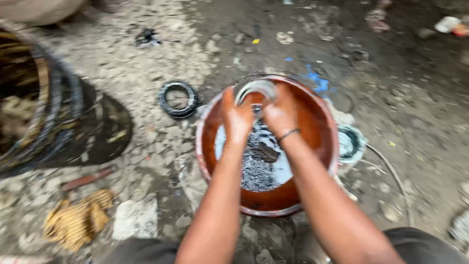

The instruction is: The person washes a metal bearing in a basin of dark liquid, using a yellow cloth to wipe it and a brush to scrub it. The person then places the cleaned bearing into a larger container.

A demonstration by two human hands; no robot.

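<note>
Person crouched over round red-brown basin (312, 122) on rubble ground. Left hand (238, 119) and right hand (279, 115) both closed round a pale grey ring (256, 89), held above the basin's far side. Dark filings w/ milky water inside. Black coiled ring (178, 99) lies left of the basin, apart; yellow rag (78, 220) near left. No labels legible; frame blurred, ring detail unclear.

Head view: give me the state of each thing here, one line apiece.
Left hand: closed on the ring, over the basin.
Right hand: gripping the ring's other side; dark band on the wrist.
Ring: pale, blurred, held above the water.
Basin: reddish, upright on the ground, holding shallow water and dark bits.
Black coil: lying flat on the ground, untouched.
Yellow cloth: crumpled on the ground.
</note>
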